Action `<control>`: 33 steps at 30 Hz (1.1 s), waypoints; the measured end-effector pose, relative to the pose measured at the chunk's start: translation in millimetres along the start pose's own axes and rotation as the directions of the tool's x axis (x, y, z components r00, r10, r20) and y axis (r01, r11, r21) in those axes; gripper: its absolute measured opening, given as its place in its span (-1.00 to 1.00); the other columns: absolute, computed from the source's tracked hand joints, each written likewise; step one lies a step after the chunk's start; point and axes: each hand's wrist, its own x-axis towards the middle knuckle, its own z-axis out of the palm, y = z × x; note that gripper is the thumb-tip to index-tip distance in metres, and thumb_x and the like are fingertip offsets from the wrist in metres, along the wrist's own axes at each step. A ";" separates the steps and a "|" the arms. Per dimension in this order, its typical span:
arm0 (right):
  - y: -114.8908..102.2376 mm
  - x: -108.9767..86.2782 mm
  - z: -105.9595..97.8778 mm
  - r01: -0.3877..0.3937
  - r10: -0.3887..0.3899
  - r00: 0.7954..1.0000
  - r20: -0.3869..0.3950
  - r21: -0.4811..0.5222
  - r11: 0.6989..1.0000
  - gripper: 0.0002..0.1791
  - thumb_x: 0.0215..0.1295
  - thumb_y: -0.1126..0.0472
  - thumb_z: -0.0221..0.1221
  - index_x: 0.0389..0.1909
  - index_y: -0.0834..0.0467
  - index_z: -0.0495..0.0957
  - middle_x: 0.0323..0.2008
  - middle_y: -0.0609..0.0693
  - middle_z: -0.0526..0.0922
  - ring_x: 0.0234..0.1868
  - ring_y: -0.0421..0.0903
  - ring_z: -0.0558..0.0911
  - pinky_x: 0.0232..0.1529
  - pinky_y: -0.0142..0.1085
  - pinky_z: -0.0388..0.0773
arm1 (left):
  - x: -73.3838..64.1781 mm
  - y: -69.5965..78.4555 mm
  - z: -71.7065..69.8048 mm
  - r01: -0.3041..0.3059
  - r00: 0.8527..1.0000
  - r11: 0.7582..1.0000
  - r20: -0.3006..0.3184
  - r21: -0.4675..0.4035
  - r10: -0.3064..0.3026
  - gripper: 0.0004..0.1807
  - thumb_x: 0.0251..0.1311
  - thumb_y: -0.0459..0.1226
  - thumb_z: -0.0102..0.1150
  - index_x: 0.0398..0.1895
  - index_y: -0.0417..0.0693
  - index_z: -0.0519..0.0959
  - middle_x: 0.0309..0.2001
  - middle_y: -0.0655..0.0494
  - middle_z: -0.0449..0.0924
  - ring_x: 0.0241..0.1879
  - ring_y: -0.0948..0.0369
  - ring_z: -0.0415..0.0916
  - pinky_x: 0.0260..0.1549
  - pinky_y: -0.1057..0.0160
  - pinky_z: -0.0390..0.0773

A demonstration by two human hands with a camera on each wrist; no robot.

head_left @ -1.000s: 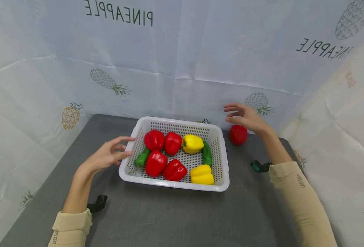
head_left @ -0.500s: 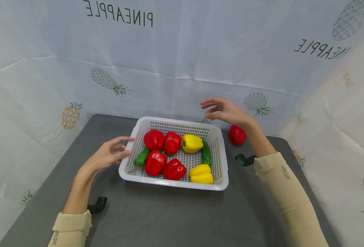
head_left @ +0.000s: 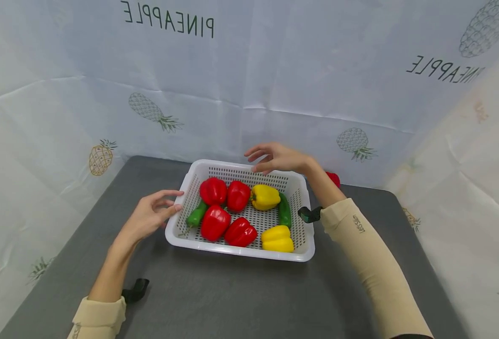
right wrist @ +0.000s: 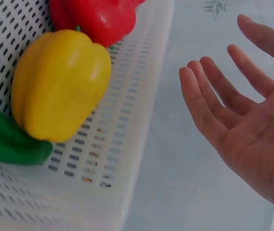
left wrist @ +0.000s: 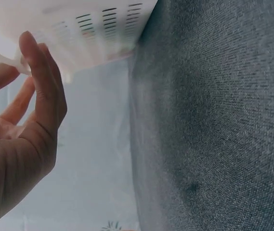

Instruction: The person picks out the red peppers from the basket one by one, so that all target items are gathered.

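A white perforated plastic basket [head_left: 241,254] stands on the grey table with several peppers inside. My left hand [head_left: 149,214] is at its left rim, the thumb and index finger over the edge; in the left wrist view the rim sits between the digits of that hand [left wrist: 33,110]. My right hand [head_left: 281,157] hovers above the far rim with fingers spread and loosely bent, holding nothing. In the right wrist view a yellow bell pepper [right wrist: 59,84], a green pepper [right wrist: 9,139] and a red bell pepper [right wrist: 96,19] lie near this hand, all apart from it.
Another red bell pepper [head_left: 333,178] is on the table outside the basket at the far right, mostly behind my right forearm. A white curtain [head_left: 215,122] printed with pineapples hangs behind the table [head_left: 232,301] and along both sides.
My right hand has moved left from above the loose red bell pepper to the basket's far rim, and the forearm now covers most of that pepper. My left hand stays at the rim.
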 end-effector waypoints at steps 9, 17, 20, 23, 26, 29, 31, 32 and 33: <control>0.3 25.5 20.0 -0.033 0.024 0.994 0.107 0.084 0.996 -0.32 0.51 0.19 0.29 0.57 0.20 0.36 0.55 0.25 0.46 0.42 0.20 0.61 0.33 0.09 0.68 | -3.3 1.0 -0.9 -0.019 0.999 1.000 -0.030 0.005 0.019 -0.46 0.50 -0.22 0.34 0.46 -0.17 0.53 0.06 -0.36 0.73 -0.08 -0.05 0.74 -0.38 0.22 0.76; 15.7 41.5 40.6 -0.114 0.098 0.981 0.170 0.085 0.990 -0.26 0.43 0.20 0.34 0.59 0.14 0.36 0.57 0.16 0.43 0.51 0.16 0.51 0.39 0.05 0.65 | -4.7 0.8 -1.4 -0.023 1.000 1.000 -0.019 0.015 0.024 -0.47 0.50 -0.23 0.34 0.45 -0.18 0.53 0.02 -0.34 0.73 -0.10 -0.03 0.73 -0.39 0.22 0.75; 20.2 44.0 44.0 -0.111 0.094 0.980 0.177 0.091 0.990 -0.25 0.40 0.25 0.36 0.58 0.15 0.37 0.57 0.16 0.43 0.55 0.17 0.48 0.42 0.03 0.62 | -4.8 1.3 -1.4 -0.030 0.999 0.999 -0.015 0.013 0.030 -0.48 0.50 -0.24 0.34 0.44 -0.19 0.53 0.02 -0.34 0.72 -0.10 -0.03 0.73 -0.40 0.22 0.75; 22.6 45.2 45.2 -0.100 0.084 0.980 0.182 0.084 0.991 -0.25 0.38 0.29 0.37 0.58 0.16 0.38 0.57 0.16 0.44 0.56 0.20 0.48 0.47 0.03 0.59 | -4.1 2.4 -1.5 -0.036 0.999 0.999 -0.013 0.010 0.036 -0.48 0.50 -0.25 0.33 0.44 -0.20 0.53 0.02 -0.35 0.72 -0.11 -0.02 0.72 -0.41 0.22 0.74; 25.6 46.8 46.3 -0.105 0.088 0.976 0.199 0.078 0.991 -0.23 0.36 0.31 0.39 0.57 0.16 0.40 0.57 0.14 0.45 0.56 0.19 0.46 0.50 0.03 0.55 | -3.1 3.1 -1.2 -0.039 0.999 0.999 -0.012 0.013 0.039 -0.48 0.50 -0.25 0.33 0.44 -0.20 0.53 0.02 -0.34 0.72 -0.12 -0.02 0.72 -0.42 0.21 0.74; 28.4 47.8 47.8 -0.118 0.099 0.970 0.222 0.074 0.990 -0.21 0.34 0.34 0.40 0.58 0.14 0.40 0.58 0.11 0.45 0.59 0.18 0.42 0.52 0.03 0.53 | -1.8 3.0 -0.9 -0.036 0.999 0.999 -0.008 0.013 0.036 -0.48 0.50 -0.24 0.34 0.45 -0.19 0.53 0.03 -0.34 0.72 -0.12 -0.01 0.72 -0.42 0.21 0.74; 30.5 48.2 47.9 -0.122 0.104 0.965 0.241 0.062 0.991 -0.19 0.32 0.36 0.41 0.59 0.13 0.39 0.59 0.10 0.43 0.61 0.17 0.40 0.54 0.04 0.51 | -1.1 2.8 -0.9 -0.034 0.999 0.999 -0.003 0.010 0.034 -0.47 0.50 -0.24 0.34 0.45 -0.19 0.53 0.03 -0.34 0.72 -0.12 0.01 0.71 -0.41 0.21 0.74; 31.5 48.2 47.7 -0.124 0.107 0.963 0.249 0.052 0.991 -0.19 0.32 0.36 0.41 0.59 0.12 0.39 0.59 0.09 0.43 0.62 0.16 0.39 0.55 0.04 0.50 | -0.6 2.8 -1.0 -0.034 0.999 0.999 0.001 0.006 0.034 -0.47 0.50 -0.24 0.34 0.45 -0.19 0.53 0.04 -0.34 0.72 -0.12 0.01 0.71 -0.41 0.22 0.74; 32.7 48.2 47.5 -0.122 0.108 0.960 0.257 0.041 0.992 -0.18 0.32 0.35 0.41 0.60 0.11 0.38 0.60 0.09 0.42 0.62 0.15 0.37 0.56 0.05 0.48 | -0.2 2.8 -1.1 -0.033 0.999 0.999 0.004 0.003 0.033 -0.47 0.50 -0.24 0.34 0.45 -0.19 0.53 0.04 -0.34 0.72 -0.13 0.02 0.71 -0.41 0.22 0.74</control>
